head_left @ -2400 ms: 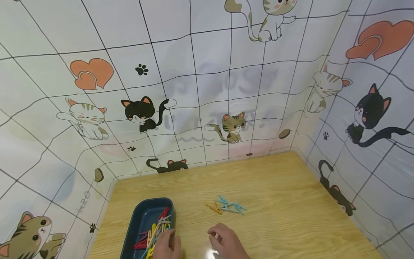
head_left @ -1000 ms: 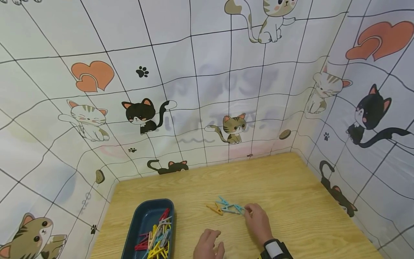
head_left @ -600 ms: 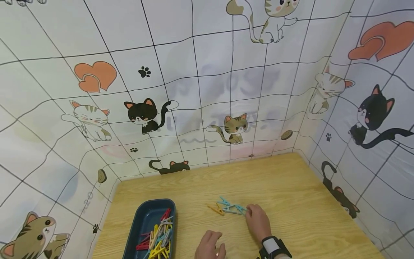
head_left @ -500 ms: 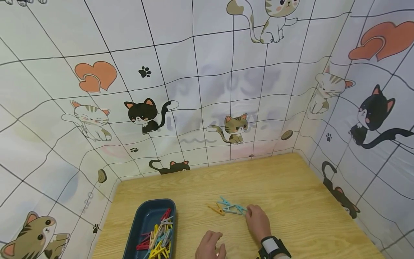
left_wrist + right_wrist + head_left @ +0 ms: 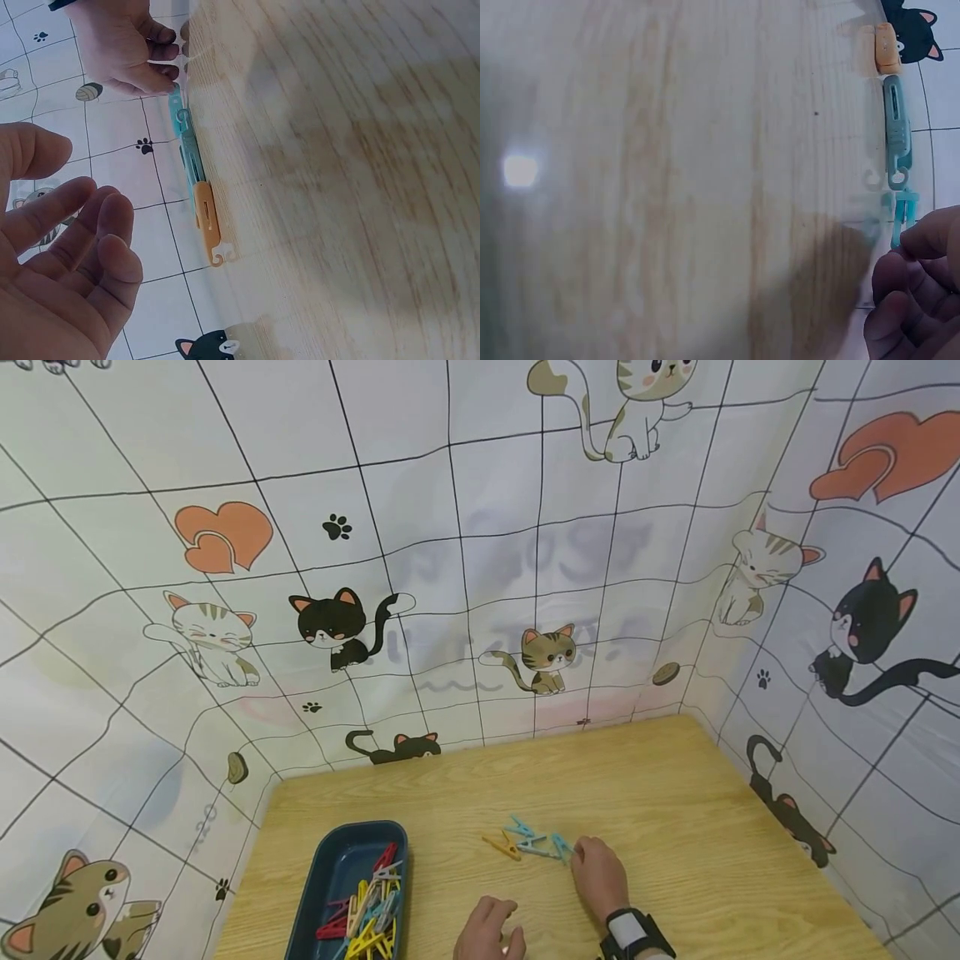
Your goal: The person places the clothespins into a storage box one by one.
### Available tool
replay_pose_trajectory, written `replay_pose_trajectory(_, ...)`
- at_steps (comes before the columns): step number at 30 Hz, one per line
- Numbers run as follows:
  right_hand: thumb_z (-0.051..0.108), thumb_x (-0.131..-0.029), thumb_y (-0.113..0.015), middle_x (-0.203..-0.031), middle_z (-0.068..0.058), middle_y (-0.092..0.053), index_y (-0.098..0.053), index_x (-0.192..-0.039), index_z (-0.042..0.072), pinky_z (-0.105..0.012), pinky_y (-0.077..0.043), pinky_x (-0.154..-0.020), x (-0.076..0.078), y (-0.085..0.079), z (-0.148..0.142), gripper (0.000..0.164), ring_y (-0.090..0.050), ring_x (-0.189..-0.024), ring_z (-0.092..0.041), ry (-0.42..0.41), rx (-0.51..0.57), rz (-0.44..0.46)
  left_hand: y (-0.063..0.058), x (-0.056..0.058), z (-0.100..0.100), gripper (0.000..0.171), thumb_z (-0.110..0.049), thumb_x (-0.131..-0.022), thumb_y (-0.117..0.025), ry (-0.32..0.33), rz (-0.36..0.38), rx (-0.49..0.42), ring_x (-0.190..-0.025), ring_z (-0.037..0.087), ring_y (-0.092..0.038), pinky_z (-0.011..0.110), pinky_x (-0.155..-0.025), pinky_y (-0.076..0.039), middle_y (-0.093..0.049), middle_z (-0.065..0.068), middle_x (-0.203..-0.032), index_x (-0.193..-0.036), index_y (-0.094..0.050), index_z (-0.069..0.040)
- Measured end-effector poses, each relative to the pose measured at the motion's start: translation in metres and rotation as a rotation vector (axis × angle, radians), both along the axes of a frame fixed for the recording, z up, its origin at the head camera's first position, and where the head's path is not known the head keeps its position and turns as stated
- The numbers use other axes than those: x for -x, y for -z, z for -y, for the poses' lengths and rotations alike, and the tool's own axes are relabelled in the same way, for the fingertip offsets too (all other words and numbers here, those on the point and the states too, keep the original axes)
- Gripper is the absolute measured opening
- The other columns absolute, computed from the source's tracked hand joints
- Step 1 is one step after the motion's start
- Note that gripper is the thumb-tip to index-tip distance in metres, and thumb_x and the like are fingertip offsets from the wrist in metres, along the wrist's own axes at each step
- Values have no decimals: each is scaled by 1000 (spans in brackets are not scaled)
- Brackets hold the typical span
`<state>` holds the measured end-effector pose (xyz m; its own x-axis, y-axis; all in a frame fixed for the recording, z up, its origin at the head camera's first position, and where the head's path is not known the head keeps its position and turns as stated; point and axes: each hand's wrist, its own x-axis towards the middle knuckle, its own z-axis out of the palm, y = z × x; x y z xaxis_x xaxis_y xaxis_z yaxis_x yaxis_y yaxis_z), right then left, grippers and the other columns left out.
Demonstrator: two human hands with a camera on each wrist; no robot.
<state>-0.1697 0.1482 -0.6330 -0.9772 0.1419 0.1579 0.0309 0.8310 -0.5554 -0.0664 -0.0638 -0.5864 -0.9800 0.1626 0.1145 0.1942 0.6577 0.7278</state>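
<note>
My right hand (image 5: 598,870) pinches one end of a blue clothespin (image 5: 560,845) between thumb and fingertips. The right wrist view shows that turquoise clothespin (image 5: 904,210) low over the table at the thumb tip. Just left of it lie a paler blue clothespin (image 5: 534,845), another blue one (image 5: 519,825) behind, and an orange clothespin (image 5: 504,847). My left hand (image 5: 486,930) hovers nearer the front, fingers loosely bent and holding nothing. In the left wrist view, the orange clothespin (image 5: 206,210) stands beyond its fingertips (image 5: 120,259).
A dark blue tray (image 5: 321,852) on the left holds a heap of red, yellow, blue and pale clothespins (image 5: 369,910). The wood-grain table (image 5: 660,793) meets cat-printed cloth walls (image 5: 480,568) at its back and sides.
My right hand has moved away to the right and pinched the rightmost blue clothespin, which has since turned slightly. My left hand has moved right, from the tray's edge to the table's front.
</note>
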Motion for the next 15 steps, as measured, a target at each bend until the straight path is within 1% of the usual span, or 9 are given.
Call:
replay_pose_trajectory(4,-1,-90,-69,-76,-4,-63,-70,-85,3,-38,-52,-62,-7,-6,-1,6,-62,-69,-18,-13,11,9,-1,1,2,22,-14,-92,-71,14,53,-7,-73,-1,-49,20,-60,-44,-59,-1,-95,-111,-72,-3)
replay_pose_trajectory(6,0,-91,-69,-77,-2,-62,-71,-87,4,-34,-51,-62,-12,-10,0,6,-58,-68,-15,-25,23,7,-2,2,4,24,-15,-92,-70,17,74,-9,-74,-2,-49,20,-61,-44,-59,-1,-96,-112,-72,-2)
replay_pose_trajectory(9,1,-92,-68,-78,3,-61,-71,-89,6,-28,-48,-61,-21,-18,3,7,-53,-68,-9,-52,36,-16,-4,3,5,24,-15,-93,-70,1,95,-5,-73,-2,-48,20,-60,-44,-59,-1,-97,-113,-71,-3)
replay_pose_trajectory(12,1,-92,-69,-79,5,-60,-71,-89,9,-25,-46,-60,-31,-27,8,9,-52,-69,-6,-111,56,-55,-6,4,5,23,-14,-93,-70,-32,81,3,-72,-2,-46,20,-59,-42,-59,0,-97,-113,-71,-4)
replay_pose_trajectory(15,2,-92,-71,-81,9,-59,-70,-88,13,-22,-47,-61,-42,-36,13,12,-52,-70,-1,-187,91,-77,-5,2,4,23,-12,-91,-71,-77,19,3,-71,-2,-46,20,-58,-42,-60,0,-98,-113,-72,-6)
